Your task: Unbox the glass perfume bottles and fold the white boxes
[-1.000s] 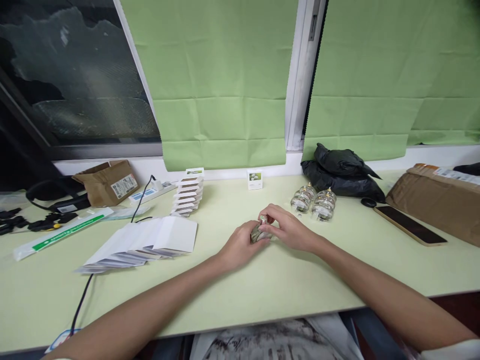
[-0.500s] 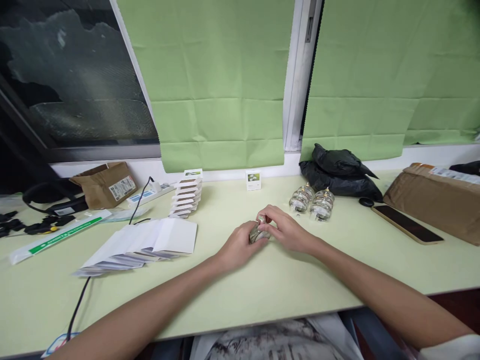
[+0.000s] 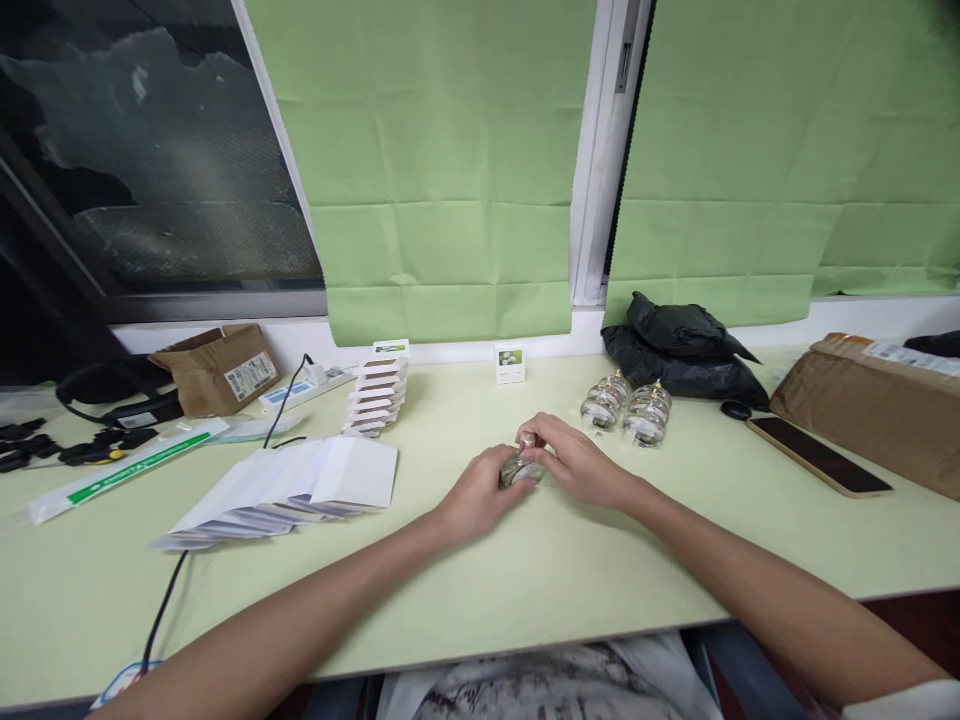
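Bottle point(image 3: 517, 468): small, clear glass, at mid-tabletop point(image 3: 525, 590), enclosed between both hands. Left hand point(image 3: 480, 492) curled round its body; right hand point(image 3: 579, 465) pinching the cap end with its fingertips. Judged rigid, smooth, probably slippery, breakable, fairly light. Firmest hold is round the body, not the cap. Two similar bottles point(image 3: 645, 416) lie nearby, apart from it.

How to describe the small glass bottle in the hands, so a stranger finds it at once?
On the pale green table below the green blinds, the left hand and right hand meet at the middle. Between them is a small clear glass bottle; unlike the two similar bottles further right, it is held.
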A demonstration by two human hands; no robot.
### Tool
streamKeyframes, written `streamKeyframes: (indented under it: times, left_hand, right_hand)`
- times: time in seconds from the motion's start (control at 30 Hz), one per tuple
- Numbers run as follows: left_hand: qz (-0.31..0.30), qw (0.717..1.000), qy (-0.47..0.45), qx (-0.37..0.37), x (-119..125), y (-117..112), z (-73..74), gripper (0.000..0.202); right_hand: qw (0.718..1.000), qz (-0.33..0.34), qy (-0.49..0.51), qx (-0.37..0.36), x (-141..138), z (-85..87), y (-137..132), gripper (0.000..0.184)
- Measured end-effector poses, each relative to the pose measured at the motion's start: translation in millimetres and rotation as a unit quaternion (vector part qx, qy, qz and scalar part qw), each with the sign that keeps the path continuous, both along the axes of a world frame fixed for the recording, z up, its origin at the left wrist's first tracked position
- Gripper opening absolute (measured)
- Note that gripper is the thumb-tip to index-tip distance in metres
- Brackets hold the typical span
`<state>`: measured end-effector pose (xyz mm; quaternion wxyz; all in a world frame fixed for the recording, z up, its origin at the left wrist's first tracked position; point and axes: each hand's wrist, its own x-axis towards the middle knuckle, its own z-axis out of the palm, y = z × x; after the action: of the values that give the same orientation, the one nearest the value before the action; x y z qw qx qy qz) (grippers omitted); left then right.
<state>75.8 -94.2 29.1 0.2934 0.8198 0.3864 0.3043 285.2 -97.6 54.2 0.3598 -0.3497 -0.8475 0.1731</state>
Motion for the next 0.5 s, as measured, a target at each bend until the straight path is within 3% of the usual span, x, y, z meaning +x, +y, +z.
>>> streamKeyframes:
  times: [0.5]
  left_hand:
    - [-0.002, 1.000, 0.007, -0.001, -2.0, 4.6, -4.8, 0.025]
  right_hand:
    - [0.999, -0.011, -0.045, 0.011, 4.1, 6.8, 1.0, 0.011]
